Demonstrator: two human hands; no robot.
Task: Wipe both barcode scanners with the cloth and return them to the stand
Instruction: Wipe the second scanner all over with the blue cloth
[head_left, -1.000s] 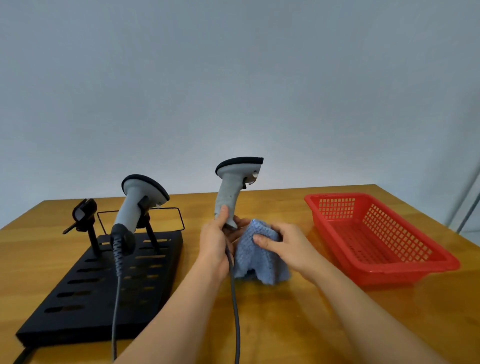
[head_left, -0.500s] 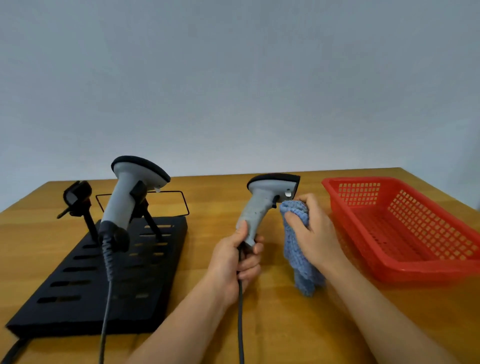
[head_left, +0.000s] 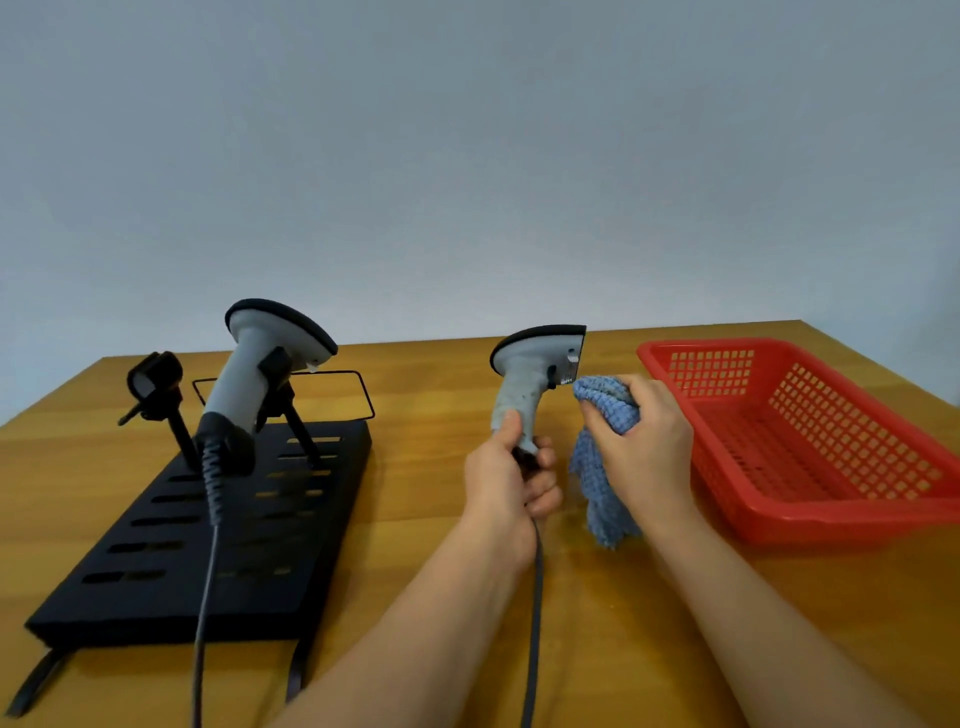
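- Head view: the left hand (head_left: 506, 480) is gripping the handle of a grey barcode scanner (head_left: 535, 374), holding it upright above the wooden table (head_left: 415, 519), its cable (head_left: 532, 623) trailing toward the camera.
- The right hand (head_left: 641, 441) is clutching a bunched blue cloth (head_left: 605, 415), pressing it against the scanner's head just under the front face.
- A second scanner (head_left: 260, 364) is sitting in the black stand (head_left: 208, 545) on the left.
- A red basket (head_left: 810, 441) is lying to the right.
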